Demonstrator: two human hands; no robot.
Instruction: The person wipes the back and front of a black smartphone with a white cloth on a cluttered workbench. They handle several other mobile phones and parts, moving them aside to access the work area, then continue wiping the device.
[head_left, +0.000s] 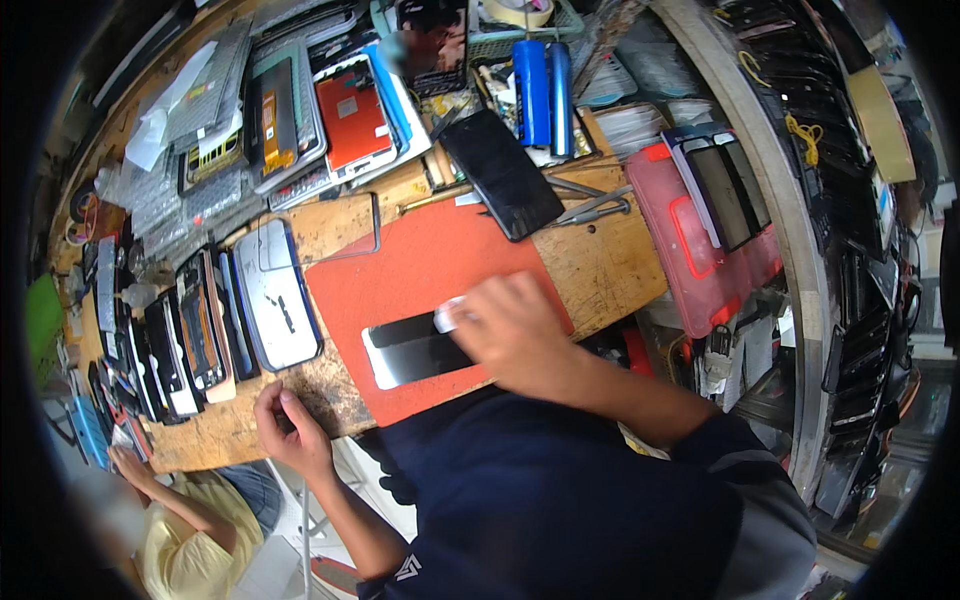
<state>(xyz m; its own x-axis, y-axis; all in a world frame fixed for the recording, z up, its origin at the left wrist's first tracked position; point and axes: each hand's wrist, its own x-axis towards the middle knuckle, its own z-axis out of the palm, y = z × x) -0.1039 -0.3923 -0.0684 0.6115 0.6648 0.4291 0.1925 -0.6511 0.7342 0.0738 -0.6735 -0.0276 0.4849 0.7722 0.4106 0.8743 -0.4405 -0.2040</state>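
On an orange mat (420,260) lies a phone screen panel (408,352), dark and glossy with a bright reflection at its left end. My right hand (520,335) is over the panel's right part, its fingers closed on a small white wipe (446,316) that appears to touch the glass. The panel's right end is hidden beneath that hand. My left hand (292,432) hovers at the bench's front edge, left of the mat, empty, with its fingers loosely bent and apart.
A dark phone (503,172) lies past the mat's far edge, beside tweezers (590,208) and blue cylinders (541,98). Phone parts (200,320) stand in a row at left; stacked screens (355,115) fill the back. A red case (690,240) is at right. Another person (195,520) sits at lower left.
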